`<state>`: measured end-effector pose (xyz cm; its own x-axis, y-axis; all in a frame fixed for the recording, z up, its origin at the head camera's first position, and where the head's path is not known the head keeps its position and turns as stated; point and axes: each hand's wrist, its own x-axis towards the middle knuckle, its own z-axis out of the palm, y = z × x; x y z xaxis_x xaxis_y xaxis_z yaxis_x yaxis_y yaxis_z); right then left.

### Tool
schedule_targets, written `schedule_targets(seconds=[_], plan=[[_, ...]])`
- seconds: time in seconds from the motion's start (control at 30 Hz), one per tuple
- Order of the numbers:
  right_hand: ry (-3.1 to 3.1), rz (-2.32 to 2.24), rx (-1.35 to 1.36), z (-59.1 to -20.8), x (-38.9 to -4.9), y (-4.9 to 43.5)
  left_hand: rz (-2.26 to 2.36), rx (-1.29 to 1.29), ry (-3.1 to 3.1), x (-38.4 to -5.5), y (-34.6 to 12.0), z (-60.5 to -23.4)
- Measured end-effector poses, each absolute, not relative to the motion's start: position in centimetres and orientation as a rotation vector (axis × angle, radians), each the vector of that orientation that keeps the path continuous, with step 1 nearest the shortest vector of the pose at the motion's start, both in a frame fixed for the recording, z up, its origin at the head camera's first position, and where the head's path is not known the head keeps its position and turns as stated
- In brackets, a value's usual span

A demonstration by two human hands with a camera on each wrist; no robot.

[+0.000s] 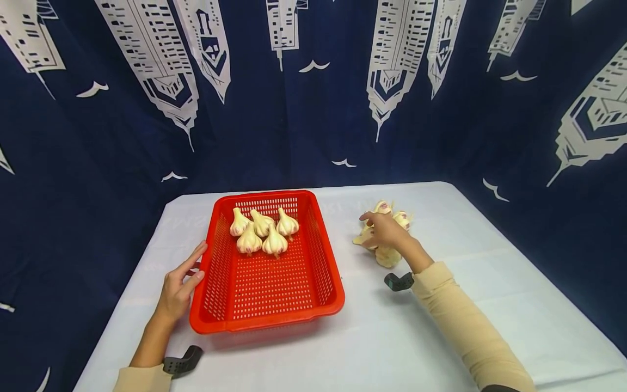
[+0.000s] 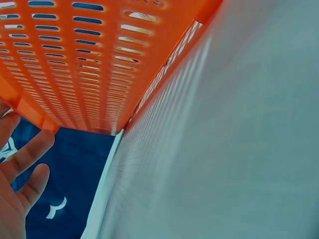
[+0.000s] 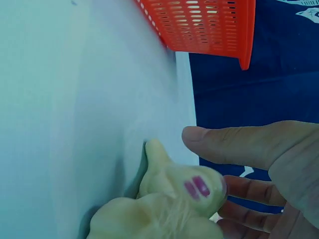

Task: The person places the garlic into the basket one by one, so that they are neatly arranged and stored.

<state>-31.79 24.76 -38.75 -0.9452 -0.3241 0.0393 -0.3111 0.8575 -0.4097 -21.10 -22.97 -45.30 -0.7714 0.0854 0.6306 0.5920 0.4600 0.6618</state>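
Note:
My left hand (image 1: 177, 291) is at the left side of a red plastic basket (image 1: 271, 322), its fingertips right at the rim. From the left wrist, its fingers (image 2: 31, 152) look extended and spread beside the slotted wall. Several garlic bulbs (image 1: 249, 239) sit together toward the far end of the basket. Over to the right, my right hand (image 1: 387, 231) reaches over a small pile of garlic bulbs (image 1: 388, 257) on the table. The right wrist view has its thumb held apart from a garlic bulb (image 3: 192, 186) with purple marks, while the other fingers lie along that bulb's far side.
A white cloth covers the table (image 1: 362, 337), and the basket stands left of the pile. Behind and beside the table hangs a dark blue curtain (image 1: 294, 130) printed with white buildings and birds. Black wrist devices (image 1: 183, 360) show below both hands.

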Motion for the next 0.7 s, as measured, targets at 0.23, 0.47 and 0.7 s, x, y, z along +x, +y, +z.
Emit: schedule_targets(seconds=[0.23,0.47,0.7], plan=[[2.995,-0.639,-0.475,-39.6,-31.9,25.2,-1.280,-0.568,-2.189,-21.1,-22.9,-45.4],[3.007,-0.601,-0.476,-39.9,-32.1,25.4,-1.289,-0.560,-2.194,-21.1,-22.8,-45.3],[3.031,-0.566,-0.489,-40.1,-32.0,25.4,-1.288,-0.554,-2.197,-21.1,-22.8,-45.4]])
